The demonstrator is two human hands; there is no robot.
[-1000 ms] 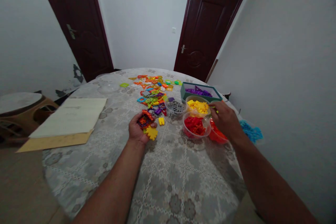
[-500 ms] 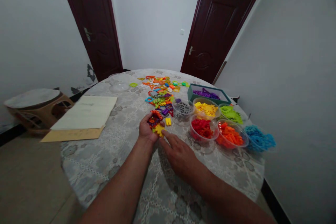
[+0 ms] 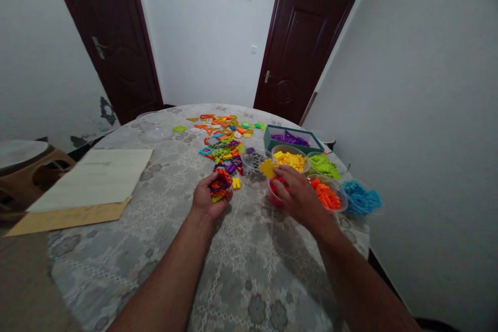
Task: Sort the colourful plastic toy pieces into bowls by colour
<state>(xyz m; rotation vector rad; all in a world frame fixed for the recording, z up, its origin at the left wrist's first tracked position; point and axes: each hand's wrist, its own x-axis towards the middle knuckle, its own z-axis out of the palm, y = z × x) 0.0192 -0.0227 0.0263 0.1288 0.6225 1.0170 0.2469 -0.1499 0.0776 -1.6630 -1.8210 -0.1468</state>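
In my left hand (image 3: pixel 208 202) rests a small cluster of orange, purple and green toothed plastic building pieces (image 3: pixel 219 185), the fingers curled round it. My right hand (image 3: pixel 298 192) pinches a yellow toothed building piece (image 3: pixel 267 168) between thumb and fingers. That hand hovers over a clear bowl of red pieces (image 3: pixel 274 199) and partly hides it. Just behind the yellow piece stand a bowl of yellow pieces (image 3: pixel 288 160) and a bowl of grey pieces (image 3: pixel 254 158). A small yellow piece (image 3: pixel 236 183) lies on the table beside my left hand.
Further right are bowls of orange (image 3: pixel 326 196), green (image 3: pixel 323 166) and blue pieces (image 3: pixel 360 198). A dark green box (image 3: pixel 292 140) holds purple pieces. Mixed coloured pieces (image 3: pixel 221 140) lie spread beyond my left hand. A white sheet (image 3: pixel 93 176) on brown card lies at the left edge.
My right hand has carried the yellow piece away from my left hand, rightward to the bowls. My left hand keeps the cluster. The view has turned a little to the right.
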